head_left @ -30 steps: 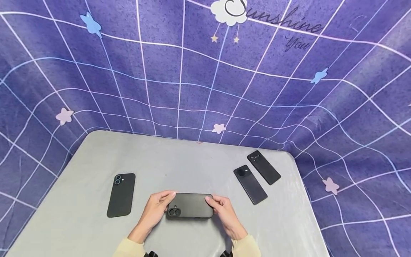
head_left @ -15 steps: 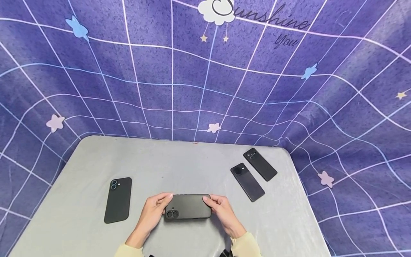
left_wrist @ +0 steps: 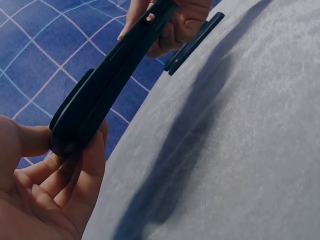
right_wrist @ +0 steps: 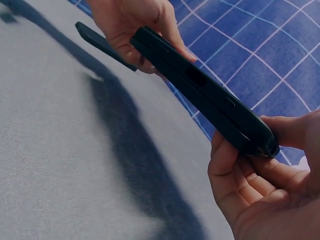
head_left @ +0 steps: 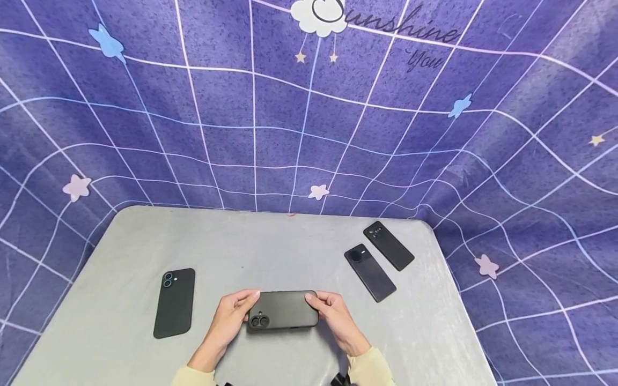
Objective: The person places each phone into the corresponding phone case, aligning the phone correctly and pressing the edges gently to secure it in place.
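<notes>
Held lengthwise between both hands is a dark phone in a black case (head_left: 287,310), its camera bump at the left end. My left hand (head_left: 229,321) pinches that end, thumb on the back and fingers beneath. At the other end my right hand (head_left: 340,324) grips the corner the same way. Side-on in the left wrist view, the cased phone (left_wrist: 107,85) shows two layers with a seam along its edge. The right wrist view shows cutouts along the side of the case (right_wrist: 205,87). It is raised, its shadow falling on the table below.
A black phone (head_left: 174,303) with two lenses lies left of the hands on the grey-covered table (head_left: 232,236). Two more dark phones, a nearer one (head_left: 370,273) and a farther one (head_left: 389,245), lie slanted at the right. A purple grid-patterned curtain (head_left: 280,145) surrounds the table.
The head view has shifted, so the table and the phones on it sit farther left in the picture. Both hands keep their grip on the cased phone, almost unmoved.
</notes>
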